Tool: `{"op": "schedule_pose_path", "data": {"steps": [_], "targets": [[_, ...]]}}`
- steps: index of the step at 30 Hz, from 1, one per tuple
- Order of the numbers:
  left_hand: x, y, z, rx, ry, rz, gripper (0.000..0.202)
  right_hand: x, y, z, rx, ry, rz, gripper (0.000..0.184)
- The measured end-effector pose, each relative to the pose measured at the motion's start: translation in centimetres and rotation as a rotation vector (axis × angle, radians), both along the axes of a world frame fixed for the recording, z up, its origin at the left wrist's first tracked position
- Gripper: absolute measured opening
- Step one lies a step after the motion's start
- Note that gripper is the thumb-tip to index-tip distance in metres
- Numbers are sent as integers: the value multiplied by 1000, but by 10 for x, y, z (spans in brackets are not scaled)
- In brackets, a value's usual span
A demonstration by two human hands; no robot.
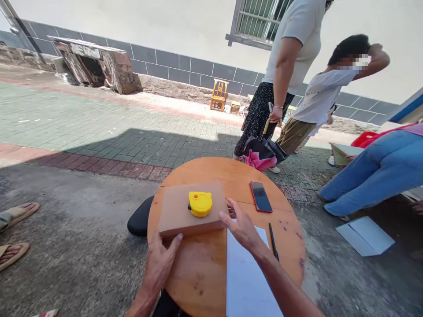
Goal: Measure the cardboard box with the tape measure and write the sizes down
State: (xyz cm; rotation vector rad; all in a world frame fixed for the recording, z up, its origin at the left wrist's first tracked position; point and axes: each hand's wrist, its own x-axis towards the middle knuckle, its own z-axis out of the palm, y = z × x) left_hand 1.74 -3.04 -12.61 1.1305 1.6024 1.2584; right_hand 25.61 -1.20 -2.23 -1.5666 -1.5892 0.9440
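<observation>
A flat brown cardboard box (175,204) lies on the round wooden table (211,169), with a yellow tape measure (200,204) on top; a red button shows on its case. My left hand (161,257) grips the box's near left corner, its thumb along the front side and its other fingers partly hidden. At the near right corner, my right hand (243,226) holds the box between thumb and fingers, some fingertips tucked by its right side. White paper sheets (247,281) lie under my right forearm. A black pen (273,242) rests beside them.
A phone (261,197) lies on the table's right side. A black rounded object (140,218) sits by its left edge. Beyond stand two people, one holding a folded umbrella (262,152). A person in jeans (380,169) is at the right, near an opened white carton (365,235).
</observation>
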Motion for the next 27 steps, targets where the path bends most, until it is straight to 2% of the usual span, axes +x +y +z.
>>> {"op": "schedule_pose_path", "data": {"steps": [3, 5, 7, 9, 11, 13, 14, 16, 18, 21, 23, 24, 25, 27], "targets": [[9, 42, 12, 36, 80, -48, 55, 11, 30, -3, 40, 29, -56, 53], [16, 72, 18, 57, 107, -59, 54, 34, 38, -3, 58, 4, -112, 49], [22, 94, 21, 74, 134, -57, 55, 68, 28, -3, 58, -47, -168, 42], [27, 101, 22, 99, 168, -24, 63, 104, 1, -7, 22, -127, -225, 35], [32, 87, 21, 124, 205, 46, 73, 136, -34, -15, -45, -231, -299, 30], [41, 53, 19, 165, 265, 86, 77, 156, -64, -29, -113, -336, -381, 27], [48, 31, 16, 202, 302, 74, 71, 160, -75, -36, -141, -380, -417, 26], [65, -17, 9, 362, 500, -163, 55, 161, -87, -52, -172, -441, -468, 25], [87, -57, 0, 494, 637, -404, 47, 155, -88, -66, -170, -464, -500, 27], [111, -88, -16, 612, 761, -643, 47, 150, -84, -76, -123, -441, -550, 27], [117, -91, -23, 638, 816, -710, 46, 160, -85, -71, -68, -393, -604, 23], [118, -89, -24, 642, 836, -726, 45, 169, -86, -63, -35, -358, -639, 21], [118, -87, -25, 638, 851, -739, 44, 182, -89, -50, 2, -317, -681, 20], [116, -85, -22, 609, 866, -765, 39, 212, -99, -7, 92, -221, -787, 22]]}}
